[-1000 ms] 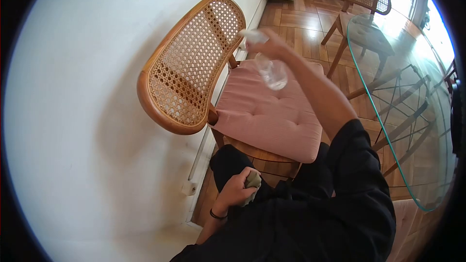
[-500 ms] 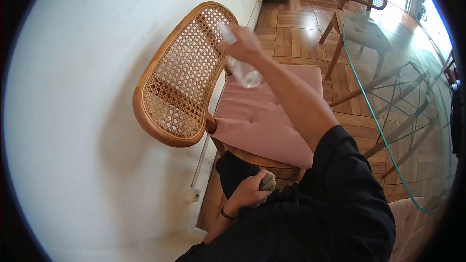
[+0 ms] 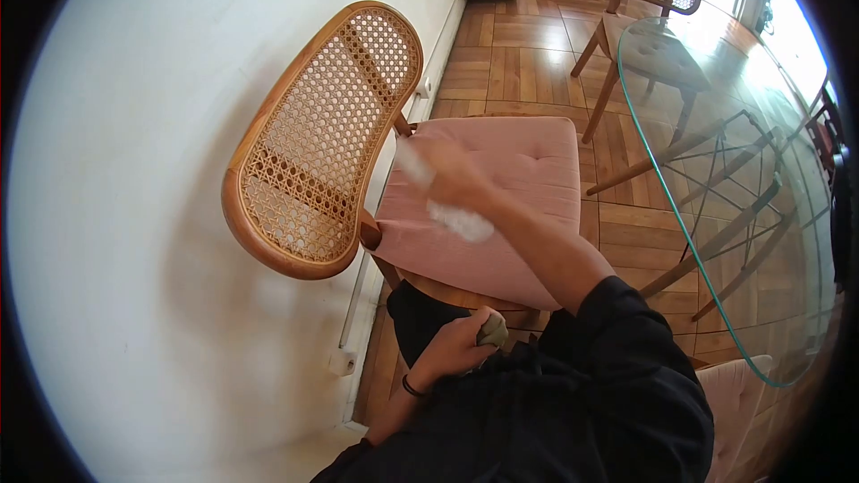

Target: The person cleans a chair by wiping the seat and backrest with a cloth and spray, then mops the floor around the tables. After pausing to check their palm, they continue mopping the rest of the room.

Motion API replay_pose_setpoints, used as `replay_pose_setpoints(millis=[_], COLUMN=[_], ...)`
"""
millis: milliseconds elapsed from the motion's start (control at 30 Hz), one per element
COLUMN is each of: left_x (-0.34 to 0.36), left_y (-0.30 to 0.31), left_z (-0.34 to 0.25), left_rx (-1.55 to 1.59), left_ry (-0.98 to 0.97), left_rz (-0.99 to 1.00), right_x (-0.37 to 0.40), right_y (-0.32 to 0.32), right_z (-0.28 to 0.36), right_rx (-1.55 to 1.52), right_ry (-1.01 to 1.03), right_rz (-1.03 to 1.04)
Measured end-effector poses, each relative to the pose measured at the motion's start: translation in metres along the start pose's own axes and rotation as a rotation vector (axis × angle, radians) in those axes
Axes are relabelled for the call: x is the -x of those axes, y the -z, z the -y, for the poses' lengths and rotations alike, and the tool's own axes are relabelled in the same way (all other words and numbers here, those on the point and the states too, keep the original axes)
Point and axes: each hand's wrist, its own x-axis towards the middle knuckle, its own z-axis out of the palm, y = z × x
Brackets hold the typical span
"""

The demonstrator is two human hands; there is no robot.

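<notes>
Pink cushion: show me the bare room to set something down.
Bare: the pink cushion's far right corner, beyond the right forearm, and a strip between the bottle and the cushion's near edge. Crowded: the middle, toward the backrest, where the right hand holds the bottle over it.

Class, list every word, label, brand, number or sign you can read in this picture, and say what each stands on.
No readable text anywhere.
Bottle in the right hand: too blurred to tell whether it bears lettering.
Cloth in the left hand, pink cushion, cane chair back: none visible.
</notes>
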Motion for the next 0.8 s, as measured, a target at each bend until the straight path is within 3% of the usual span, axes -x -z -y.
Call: replay_pose_setpoints(millis=[33,100,167,233,367,467,533,633,800], left_x=[0.002,0.005,0.007,0.008,-0.002,-0.013,-0.019,-0.026,-0.040], left_y=[-0.001,-0.002,-0.002,-0.005,-0.004,0.001,0.004,0.007,0.006], left_z=[-0.001,0.000,0.004,0.007,0.008,0.003,0.001,-0.004,-0.006], left_rx=[0.023,0.064,0.075,0.104,0.141,0.110,0.105,0.135,0.190], left_ry=[0.012,0.028,0.069,0.101,0.054,0.006,-0.037,-0.101,-0.170], left_rz=[0.002,0.006,0.029,0.048,0.067,0.067,0.062,0.068,0.119], right_x=[-0.008,-0.014,0.004,0.027,0.082,0.141,0.176,0.230,0.288], right_y=[0.024,0.039,0.079,0.112,0.164,0.218,0.248,0.293,0.362], right_z=[0.000,-0.032,0.010,0.063,0.139,0.172,0.195,0.234,0.224], right_rx=[-0.077,0.127,0.229,0.220,-0.030,0.352,0.538,0.411,0.720], right_ry=[-0.262,-0.092,-0.303,-0.292,-0.114,0.148,0.187,-0.199,-0.262], right_rz=[-0.132,-0.695,-0.632,-0.602,-0.746,-0.659,-0.623,-0.861,-0.865])
